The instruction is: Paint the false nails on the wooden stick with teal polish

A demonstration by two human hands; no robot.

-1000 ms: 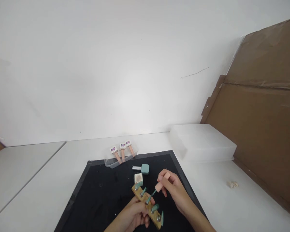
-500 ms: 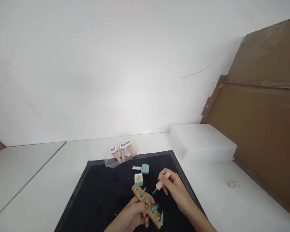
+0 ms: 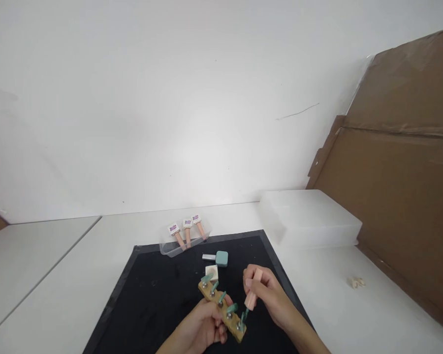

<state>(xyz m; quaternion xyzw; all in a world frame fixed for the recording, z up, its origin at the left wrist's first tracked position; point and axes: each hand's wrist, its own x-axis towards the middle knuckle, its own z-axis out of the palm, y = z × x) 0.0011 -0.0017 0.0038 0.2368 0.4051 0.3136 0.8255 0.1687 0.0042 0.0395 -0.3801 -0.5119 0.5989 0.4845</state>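
My left hand (image 3: pixel 203 330) grips a wooden strip (image 3: pixel 221 310) from below; the strip carries several teal false nails on metal pins. My right hand (image 3: pixel 268 293) holds a pink brush cap (image 3: pixel 252 290) nearly upright, its brush tip touching the teal nail at the strip's near end. Both hands are over a black mat (image 3: pixel 158 295). A teal polish bottle (image 3: pixel 219 257) lies on its side on the mat just beyond the strip, and a small white square pad (image 3: pixel 211 271) sits next to it.
A clear tray with three pink-handled pieces (image 3: pixel 186 232) stands at the mat's far edge. A translucent plastic box (image 3: pixel 310 219) sits at the right on the white table. Brown cardboard (image 3: pixel 398 187) leans at the far right. Small pale bits (image 3: pixel 356 282) lie near it.
My right hand has swung the pink brush cap from slanted to nearly upright and moved its tip from the middle nail to the near-end nail. The strip shifted slightly left.
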